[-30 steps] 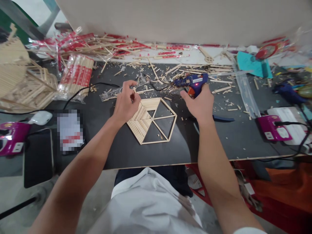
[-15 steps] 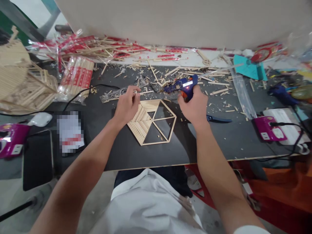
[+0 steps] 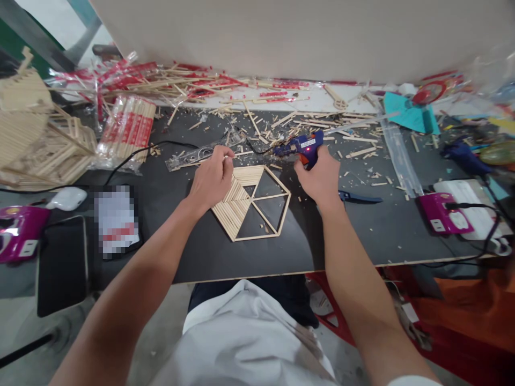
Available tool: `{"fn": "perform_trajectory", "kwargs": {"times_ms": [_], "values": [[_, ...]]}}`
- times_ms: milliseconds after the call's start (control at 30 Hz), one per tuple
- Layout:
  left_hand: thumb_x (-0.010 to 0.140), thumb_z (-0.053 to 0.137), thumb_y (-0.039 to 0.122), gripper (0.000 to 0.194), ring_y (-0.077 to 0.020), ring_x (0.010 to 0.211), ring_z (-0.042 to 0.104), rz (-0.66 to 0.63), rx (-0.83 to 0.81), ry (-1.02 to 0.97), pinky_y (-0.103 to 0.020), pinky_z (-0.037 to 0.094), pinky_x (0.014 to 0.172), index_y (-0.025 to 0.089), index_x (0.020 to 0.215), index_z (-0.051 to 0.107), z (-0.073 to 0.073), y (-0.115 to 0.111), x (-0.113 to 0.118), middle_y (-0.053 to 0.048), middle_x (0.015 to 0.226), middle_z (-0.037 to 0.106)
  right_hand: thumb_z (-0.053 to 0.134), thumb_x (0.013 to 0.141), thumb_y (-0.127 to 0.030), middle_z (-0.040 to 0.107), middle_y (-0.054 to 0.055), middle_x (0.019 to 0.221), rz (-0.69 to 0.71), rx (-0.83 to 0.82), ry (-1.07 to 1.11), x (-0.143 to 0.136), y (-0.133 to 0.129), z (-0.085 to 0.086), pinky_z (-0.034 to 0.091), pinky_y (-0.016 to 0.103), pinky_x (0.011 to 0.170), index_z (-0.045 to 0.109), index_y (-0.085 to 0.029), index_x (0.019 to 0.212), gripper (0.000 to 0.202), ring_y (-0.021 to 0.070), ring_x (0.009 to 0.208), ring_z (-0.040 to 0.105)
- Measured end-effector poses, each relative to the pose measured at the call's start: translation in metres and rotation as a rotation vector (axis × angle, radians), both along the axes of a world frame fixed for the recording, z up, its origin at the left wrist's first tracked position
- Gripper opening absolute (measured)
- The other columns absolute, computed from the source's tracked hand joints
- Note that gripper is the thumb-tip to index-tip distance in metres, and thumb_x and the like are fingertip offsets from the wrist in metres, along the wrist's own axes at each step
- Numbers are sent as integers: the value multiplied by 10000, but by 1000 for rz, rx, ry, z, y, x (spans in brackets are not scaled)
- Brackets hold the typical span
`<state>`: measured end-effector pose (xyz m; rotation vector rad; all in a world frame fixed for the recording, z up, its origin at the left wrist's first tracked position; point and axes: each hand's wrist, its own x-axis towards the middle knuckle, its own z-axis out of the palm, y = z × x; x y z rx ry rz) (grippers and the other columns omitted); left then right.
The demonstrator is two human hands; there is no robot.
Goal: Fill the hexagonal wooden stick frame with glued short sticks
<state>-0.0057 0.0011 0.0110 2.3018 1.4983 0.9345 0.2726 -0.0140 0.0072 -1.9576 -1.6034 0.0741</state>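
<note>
A: Nearest thing?
B: White shirt (image 3: pixel 245 332), creased cloth, on the near side of the hexagon (image 3: pixel 231 215).
A: And the hexagon?
B: Flat on the dark, smooth table (image 3: pixel 281 257). Thin wooden sticks, wedges meeting at the centre. Left-hand wedges packed with parallel sticks, top one filled except a gap by the centre, three others just outlines.
A: Left hand?
B: Left hand (image 3: pixel 212 179) is over the hexagon's upper-left side, fingers curled in, thumb close to them. Can't tell if it grips anything.
A: Right?
B: Right hand (image 3: pixel 319 174), right of the hexagon, is wrapped around the handle of the glue gun (image 3: pixel 300 145). Blue plastic, orange trigger, red light on, nozzle pointing left, gun just beyond the hexagon's upper-right corner.
A: Blue tool (image 3: pixel 361 198)?
B: Slim, well right of the hexagon.
A: Farther?
B: Clear plastic ruler (image 3: pixel 183 160), beyond the hexagon to the left. Wrapped sticks (image 3: pixel 126 128), glossy film with red print, farther left. Splintery scraps (image 3: pixel 358 153) scattered beyond the hexagon, plain pale wall (image 3: pixel 306 37) behind everything.
</note>
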Motion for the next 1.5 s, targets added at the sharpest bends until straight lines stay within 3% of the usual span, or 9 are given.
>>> {"fn": "perform_trajectory", "kwargs": {"times_ms": [233,367,567,700,1000,1233,1500], "values": [[1061,474,342,280,-170,645,584,-102,-6,-85,-292,394,667,178,1166,675,6,0,1,14,658,585,637,843,-344,622,63,788,151,89,-12,-6,-7,8,515,459,726,465,-268,934,208,283,735,627],[1029,555,323,251,-163,718,615,-163,-36,-210,-283,438,704,184,1130,738,11,0,2,-19,784,669,638,836,-323,629,63,813,274,110,-37,-10,-8,6,514,446,702,469,-264,946,210,286,768,644],[980,650,329,198,-153,656,556,-233,-15,-199,-286,411,660,202,1031,793,12,0,3,-5,711,627,631,860,-338,662,82,898,396,102,-56,-15,-8,2,524,454,728,496,-244,1044,247,305,849,665],[981,663,335,200,-152,644,546,-236,12,-192,-287,400,648,201,1053,792,10,-1,4,6,682,589,637,860,-328,661,85,923,400,86,-55,-18,-9,2,523,450,746,488,-241,1048,256,307,880,667],[1015,619,321,249,-154,708,611,-304,78,-149,-284,458,716,185,1159,770,12,-4,4,-29,803,685,625,855,-340,663,90,925,402,62,-33,-20,-10,6,523,447,766,480,-243,1015,237,313,904,670],[995,572,332,222,-162,667,577,-219,54,-18,-288,426,678,195,1088,720,15,-11,7,1,702,595,625,840,-330,665,97,919,383,38,-50,-23,-12,10,519,447,771,463,-256,975,224,330,933,673],[957,573,277,117,-137,553,461,-166,82,-115,-290,363,615,204,990,659,16,-8,7,59,585,419,619,838,-354,675,98,910,369,35,-57,-24,-12,10,495,426,723,453,-256,952,224,328,898,670]]}}
